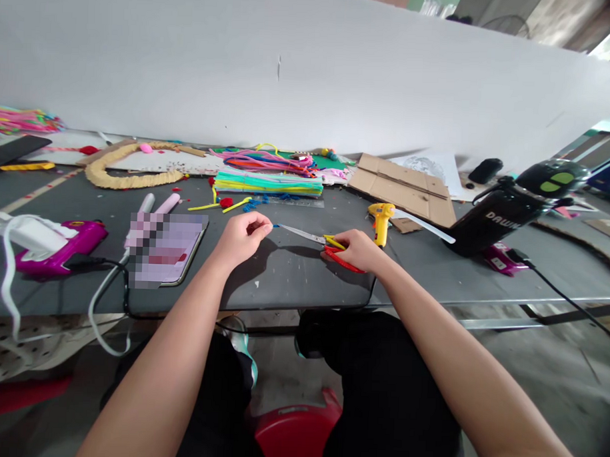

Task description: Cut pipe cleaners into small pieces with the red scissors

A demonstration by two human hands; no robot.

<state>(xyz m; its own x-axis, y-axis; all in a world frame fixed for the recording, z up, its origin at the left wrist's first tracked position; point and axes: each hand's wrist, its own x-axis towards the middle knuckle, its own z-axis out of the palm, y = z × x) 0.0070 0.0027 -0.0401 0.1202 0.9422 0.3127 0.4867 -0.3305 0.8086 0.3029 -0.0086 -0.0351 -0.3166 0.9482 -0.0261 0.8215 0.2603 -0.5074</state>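
My left hand (243, 238) is closed in a pinch over the table, its thumb and forefinger on a short blue piece of pipe cleaner (276, 225). Only a small tip of that piece shows past the fingers. In my right hand (360, 249) are scissors (305, 234) with red and yellow handles. Their blades point left, and the tips are close beside the blue piece; I cannot tell whether they touch it. Behind the hands lie cut blue bits (256, 203) and a red-and-yellow pipe cleaner piece (226, 203).
A bundle of pipe cleaners (269, 184) lies farther back. On the right are a yellow glue gun (382, 221), cardboard (401, 185) and a black bottle (506, 212). On the left are a phone (171, 250), a purple power strip (64, 250) and trailing cables.
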